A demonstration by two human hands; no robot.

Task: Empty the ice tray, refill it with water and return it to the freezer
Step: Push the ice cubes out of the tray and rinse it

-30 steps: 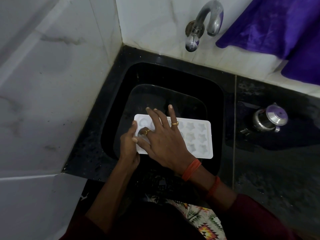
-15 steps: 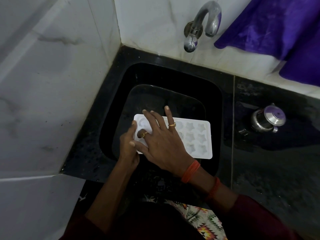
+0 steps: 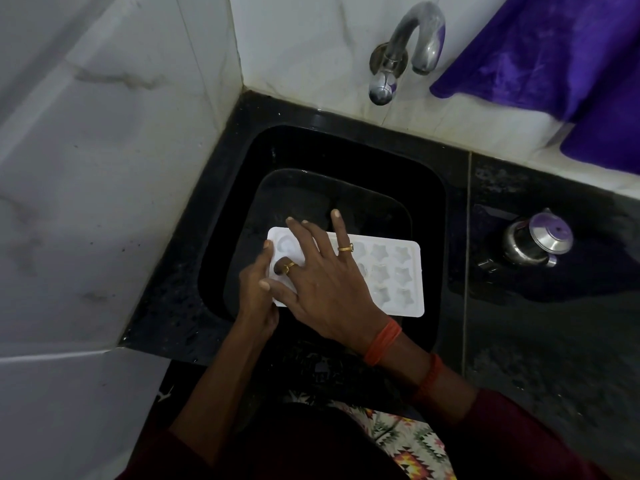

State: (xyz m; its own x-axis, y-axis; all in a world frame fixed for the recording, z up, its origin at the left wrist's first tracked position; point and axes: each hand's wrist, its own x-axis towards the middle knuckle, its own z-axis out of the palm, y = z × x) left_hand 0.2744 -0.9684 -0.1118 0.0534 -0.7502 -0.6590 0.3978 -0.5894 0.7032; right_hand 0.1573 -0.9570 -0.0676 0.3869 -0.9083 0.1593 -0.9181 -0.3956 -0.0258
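the ice tray (image 3: 398, 271) is held level over the black sink (image 3: 346, 150), its left end gripped by the left hand (image 3: 256, 292), thumb on the rim. the right hand (image 3: 329, 282) is laid flat on the tray, fingers spread and mostly straight, one seemingly pressed into a cell. whether ice is left in the star-shaped cells cannot be told. the emptying is judged unfinished; no water is seen at the tap (image 3: 415, 39), so refilling and the freezer remain. a steel pot (image 3: 533, 244) is stood on the dark counter (image 3: 536, 341), white tiled walls (image 3: 104, 168) meet at the corner, and a purple cloth (image 3: 554, 57) is draped at upper right.
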